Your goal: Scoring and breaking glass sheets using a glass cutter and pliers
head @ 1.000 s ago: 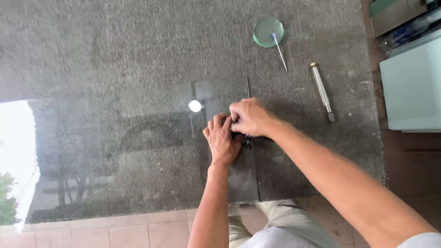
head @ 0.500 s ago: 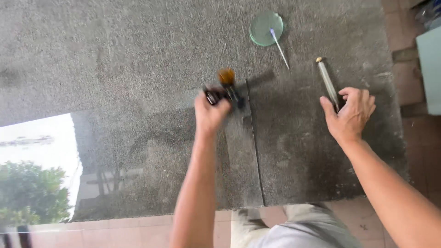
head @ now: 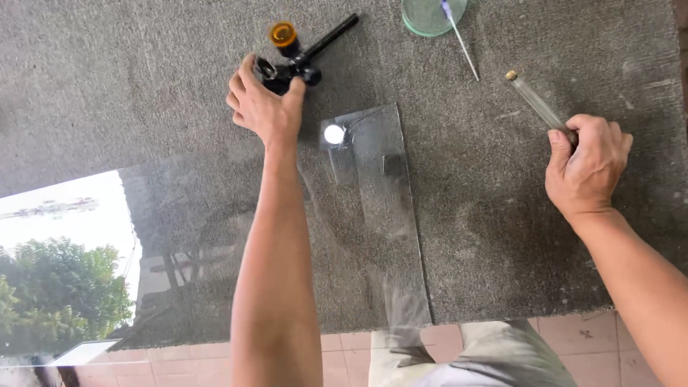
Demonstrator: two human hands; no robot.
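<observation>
Glass sheet (head: 287, 236) lies flat on the carpeted table (head: 107, 86) between the hands: stiff, brittle, sharp-edged, likely slippery; best lifted by opposite edges. Left hand (head: 264, 106) grips a black tool (head: 301, 57); right hand (head: 586, 166) is closed around a cutter (head: 534, 104).

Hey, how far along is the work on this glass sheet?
Done: the glass sheet lies flat on the grey mat, with a small glass piece lying on it. In hand: the left hand grips a black tool with an amber knob, and the right hand holds a clear-handled rod, both off the glass. Left: no score line shows on the sheet yet.
</observation>
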